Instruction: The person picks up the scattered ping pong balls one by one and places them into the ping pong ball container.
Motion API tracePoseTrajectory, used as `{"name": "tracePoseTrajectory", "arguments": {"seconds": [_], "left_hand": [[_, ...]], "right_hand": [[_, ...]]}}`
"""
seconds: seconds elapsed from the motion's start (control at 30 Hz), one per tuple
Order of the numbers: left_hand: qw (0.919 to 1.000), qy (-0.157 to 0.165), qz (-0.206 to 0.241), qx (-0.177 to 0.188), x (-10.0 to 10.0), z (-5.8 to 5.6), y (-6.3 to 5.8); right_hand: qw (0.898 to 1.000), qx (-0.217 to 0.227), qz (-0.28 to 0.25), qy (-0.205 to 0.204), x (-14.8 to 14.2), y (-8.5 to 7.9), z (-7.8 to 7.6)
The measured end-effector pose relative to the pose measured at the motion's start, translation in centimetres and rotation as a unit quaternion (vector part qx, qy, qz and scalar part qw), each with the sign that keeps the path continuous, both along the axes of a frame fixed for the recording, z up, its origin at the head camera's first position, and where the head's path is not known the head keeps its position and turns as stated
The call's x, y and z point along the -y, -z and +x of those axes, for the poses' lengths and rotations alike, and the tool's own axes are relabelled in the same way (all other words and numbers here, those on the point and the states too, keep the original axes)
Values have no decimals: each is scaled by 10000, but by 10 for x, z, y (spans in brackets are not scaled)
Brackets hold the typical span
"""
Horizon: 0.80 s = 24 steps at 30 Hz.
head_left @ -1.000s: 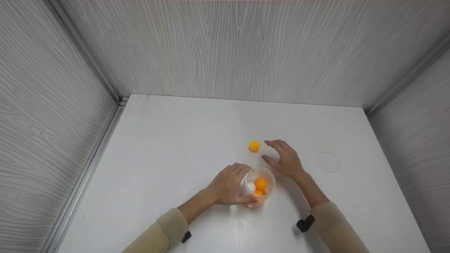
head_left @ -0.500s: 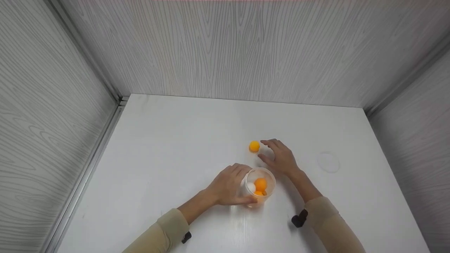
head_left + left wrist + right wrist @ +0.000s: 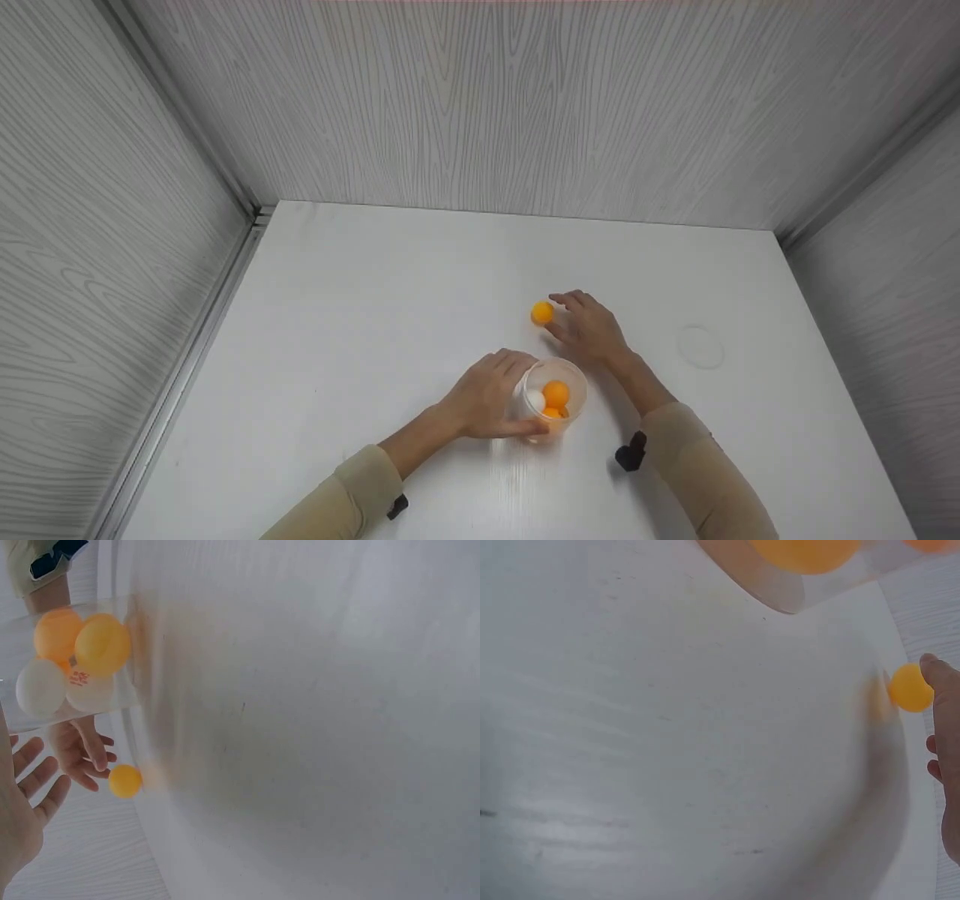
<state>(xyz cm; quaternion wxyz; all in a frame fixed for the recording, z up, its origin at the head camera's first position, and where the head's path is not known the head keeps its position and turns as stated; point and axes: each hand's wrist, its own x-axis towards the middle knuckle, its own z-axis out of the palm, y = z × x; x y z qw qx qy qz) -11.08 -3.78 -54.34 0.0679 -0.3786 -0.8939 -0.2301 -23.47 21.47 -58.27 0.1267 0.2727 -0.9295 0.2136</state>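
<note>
A clear plastic cup (image 3: 577, 415) stands on the white table, with several orange and white ping-pong balls (image 3: 103, 645) inside. My left hand (image 3: 484, 397) holds the cup from its left side, thumb on the near side and fingers on the far side. Beyond the cup, a single orange ping-pong ball (image 3: 542, 313) lies on the table. Just right of it is my right hand (image 3: 591, 328), fingers and thumb spread apart. In the right wrist view the thumb (image 3: 939, 676) overlaps the ball's edge; whether it touches cannot be told.
A thin, pale ring (image 3: 701, 346) lies on the table (image 3: 375, 300) to the right of my right hand. Grey wood-grain panels (image 3: 480, 105) close in the back and both sides of the table.
My right hand has moved left and slightly away from me, its fingertips and thumb coming up to the loose orange ball. The left hand and the cup have stayed in place.
</note>
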Motion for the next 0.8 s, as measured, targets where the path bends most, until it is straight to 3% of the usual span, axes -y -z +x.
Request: {"name": "tracePoseTrajectory", "arguments": {"seconds": [0.43,0.8], "left_hand": [[10000,23,-38,-17,0,1,0],[10000,25,-48,-62,0,1,1]], "right_hand": [[9953,842,202,422,5,5,-3],[9918,1119,273,553,12,5,-3]]}}
